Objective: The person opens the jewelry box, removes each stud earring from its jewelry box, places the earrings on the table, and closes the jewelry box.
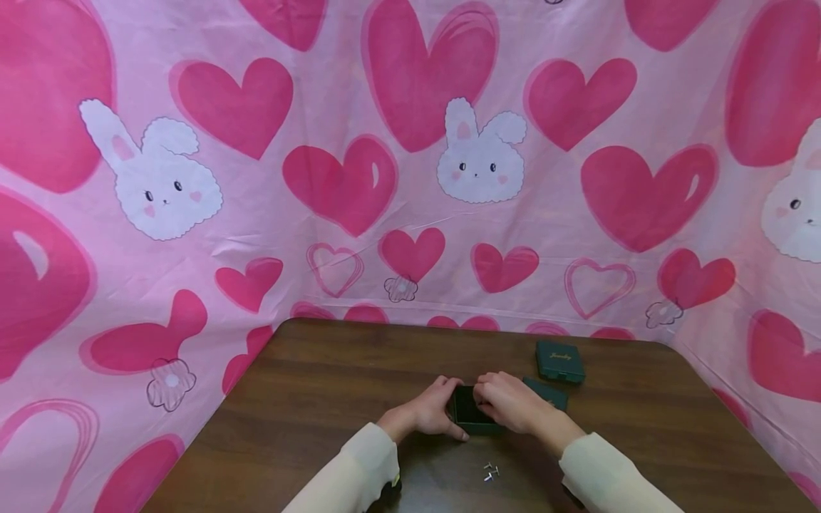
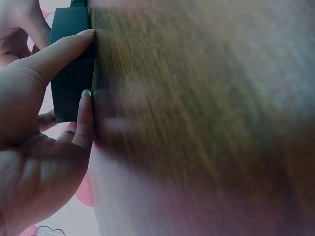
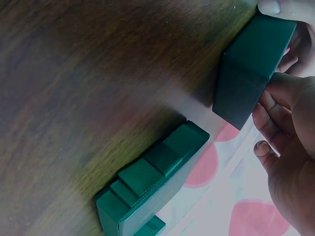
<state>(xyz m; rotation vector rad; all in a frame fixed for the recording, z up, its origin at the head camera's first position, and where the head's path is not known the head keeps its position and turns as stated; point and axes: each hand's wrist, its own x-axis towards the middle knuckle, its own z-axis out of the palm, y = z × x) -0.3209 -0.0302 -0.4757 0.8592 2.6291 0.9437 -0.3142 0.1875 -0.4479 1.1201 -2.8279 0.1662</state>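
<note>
A small dark green jewelry box (image 1: 479, 429) stands open on the table, its black inside facing up. My left hand (image 1: 437, 410) grips it from the left, the thumb (image 2: 74, 46) along the front wall and the other fingers around the side. Over the box's right part is my right hand (image 1: 511, 404), its fingers bent down at the opening. In the right wrist view those fingertips are partly hidden behind the box wall, so anything between them cannot be seen. Several small silver metal pieces (image 1: 490, 472) lie on the table in front of the box.
Just right of the right hand lies a green lid-like piece (image 1: 546, 394) with ribbon-like bands, partly hidden. Behind it sits a closed green box (image 1: 560, 361) with gold lettering. The brown wooden table (image 1: 359, 370) meets a pink heart-and-rabbit cloth (image 1: 410, 192) at the back.
</note>
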